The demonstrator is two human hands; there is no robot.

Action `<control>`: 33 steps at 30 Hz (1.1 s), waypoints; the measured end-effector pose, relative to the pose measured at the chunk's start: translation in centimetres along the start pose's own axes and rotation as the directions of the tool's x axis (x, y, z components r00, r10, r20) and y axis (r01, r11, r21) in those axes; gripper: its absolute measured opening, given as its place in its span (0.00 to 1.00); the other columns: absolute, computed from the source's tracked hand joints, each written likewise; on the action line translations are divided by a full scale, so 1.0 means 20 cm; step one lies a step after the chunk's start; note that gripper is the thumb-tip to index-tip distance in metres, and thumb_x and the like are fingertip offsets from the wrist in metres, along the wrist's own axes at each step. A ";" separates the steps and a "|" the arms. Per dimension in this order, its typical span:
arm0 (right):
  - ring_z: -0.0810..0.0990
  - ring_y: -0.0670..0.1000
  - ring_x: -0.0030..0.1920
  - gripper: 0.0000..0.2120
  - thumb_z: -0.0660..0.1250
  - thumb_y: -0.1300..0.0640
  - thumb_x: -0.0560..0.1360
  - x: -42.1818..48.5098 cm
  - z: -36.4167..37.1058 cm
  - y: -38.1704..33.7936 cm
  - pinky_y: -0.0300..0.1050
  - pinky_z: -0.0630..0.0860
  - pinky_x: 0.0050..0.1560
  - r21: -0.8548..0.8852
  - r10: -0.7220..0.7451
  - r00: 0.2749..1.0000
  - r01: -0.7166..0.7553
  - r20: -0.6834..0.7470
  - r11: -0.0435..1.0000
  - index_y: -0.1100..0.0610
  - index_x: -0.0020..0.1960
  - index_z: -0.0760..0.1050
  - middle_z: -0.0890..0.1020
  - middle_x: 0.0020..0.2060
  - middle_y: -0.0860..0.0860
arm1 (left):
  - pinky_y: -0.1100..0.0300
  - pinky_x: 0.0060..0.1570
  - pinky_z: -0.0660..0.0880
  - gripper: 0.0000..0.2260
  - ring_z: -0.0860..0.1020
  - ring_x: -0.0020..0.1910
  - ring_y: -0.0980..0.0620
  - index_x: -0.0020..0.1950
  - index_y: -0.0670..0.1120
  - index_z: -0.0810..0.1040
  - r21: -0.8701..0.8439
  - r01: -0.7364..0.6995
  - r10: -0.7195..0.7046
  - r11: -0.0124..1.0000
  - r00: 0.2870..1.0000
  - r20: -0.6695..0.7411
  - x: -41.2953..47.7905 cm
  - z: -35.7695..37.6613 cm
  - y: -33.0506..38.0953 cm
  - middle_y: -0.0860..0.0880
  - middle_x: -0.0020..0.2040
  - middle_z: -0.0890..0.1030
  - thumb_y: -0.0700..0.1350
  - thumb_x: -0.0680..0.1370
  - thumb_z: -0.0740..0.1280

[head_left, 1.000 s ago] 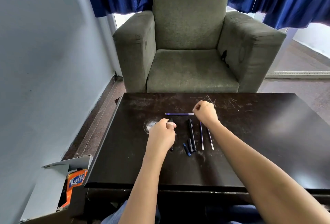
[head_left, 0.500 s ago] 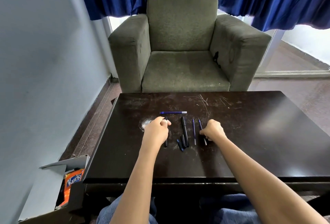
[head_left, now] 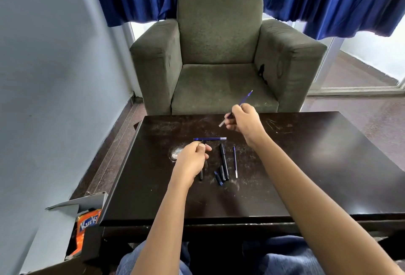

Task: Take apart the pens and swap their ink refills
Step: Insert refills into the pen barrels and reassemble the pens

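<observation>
Both forearms reach forward: left hand (head_left: 192,158) low, curled round a black pen piece (head_left: 200,175), right hand (head_left: 243,121) up higher, pinching a blue refill (head_left: 246,98).

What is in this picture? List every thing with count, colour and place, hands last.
table: one, dark brown, centre
armchair: one, grey-green, behind table
curtain: one, blue, above armchair
snack packet: one, orange, in box, left of table
crosswise refill: one, blue, on table
lengthwise refill: one, blue, rightmost on table
long barrel: one, black, beside lengthwise refill
short parts: two, blue and black, by long barrel
held refill: one, blue, in right hand
held barrel: one, black, in left hand
left hand: one, grips held barrel
right hand: one, grips held refill
</observation>
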State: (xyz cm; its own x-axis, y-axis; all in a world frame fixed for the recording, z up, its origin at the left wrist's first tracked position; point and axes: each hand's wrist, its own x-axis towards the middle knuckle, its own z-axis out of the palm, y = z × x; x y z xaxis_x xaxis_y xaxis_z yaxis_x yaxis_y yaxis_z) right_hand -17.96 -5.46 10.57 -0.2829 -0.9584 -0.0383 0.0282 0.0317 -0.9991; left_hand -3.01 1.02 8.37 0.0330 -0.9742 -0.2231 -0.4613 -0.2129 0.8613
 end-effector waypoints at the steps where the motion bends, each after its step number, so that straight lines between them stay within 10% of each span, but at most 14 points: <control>1: 0.77 0.46 0.25 0.05 0.54 0.63 0.78 -0.05 0.02 -0.03 0.38 0.76 0.27 0.033 -0.040 0.999 0.039 0.021 0.999 0.61 0.44 0.67 0.79 0.34 0.54 | 0.61 0.35 0.68 0.15 0.71 0.36 0.57 0.52 0.49 0.78 -0.011 -0.008 0.008 1.000 1.000 0.000 0.00 0.00 0.00 0.53 0.40 0.76 0.47 0.83 0.51; 22: 0.78 0.46 0.35 0.05 0.63 0.60 0.74 -0.17 0.05 0.11 0.45 0.78 0.42 -0.296 -0.184 0.954 0.252 0.238 0.921 0.54 0.42 0.77 0.80 0.34 0.47 | 0.63 0.34 0.67 0.13 0.70 0.35 0.58 0.52 0.50 0.77 -0.064 -0.056 0.059 0.996 0.997 0.039 0.01 -0.01 -0.01 0.53 0.38 0.75 0.47 0.83 0.53; 28: 0.76 0.46 0.37 0.07 0.65 0.59 0.74 -0.15 0.06 0.19 0.46 0.74 0.41 -0.427 -0.018 0.927 0.190 0.375 0.884 0.51 0.45 0.81 0.80 0.36 0.50 | 0.55 0.45 0.72 0.14 0.74 0.39 0.56 0.42 0.53 0.75 -0.078 -0.094 0.088 0.993 0.993 -0.074 0.02 -0.02 -0.02 0.54 0.39 0.77 0.47 0.83 0.53; 33: 0.82 0.51 0.47 0.08 0.66 0.57 0.73 -0.17 0.05 0.36 0.40 0.76 0.46 -0.816 0.077 0.951 0.215 0.301 0.536 0.56 0.50 0.81 0.83 0.45 0.52 | 0.56 0.46 0.73 0.14 0.73 0.38 0.57 0.41 0.52 0.74 -0.128 -0.102 0.084 0.986 0.987 -0.138 0.02 -0.03 -0.02 0.55 0.37 0.76 0.46 0.83 0.53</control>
State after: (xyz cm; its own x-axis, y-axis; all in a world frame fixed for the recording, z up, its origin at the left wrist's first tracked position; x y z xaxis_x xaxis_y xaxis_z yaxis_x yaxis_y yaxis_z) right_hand -15.83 -2.34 3.56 0.0219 -0.9939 -0.1079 -0.8281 0.0424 -0.5590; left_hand -2.37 0.66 8.25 0.1160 -0.9897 -0.0844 -0.3448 -0.1198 0.9310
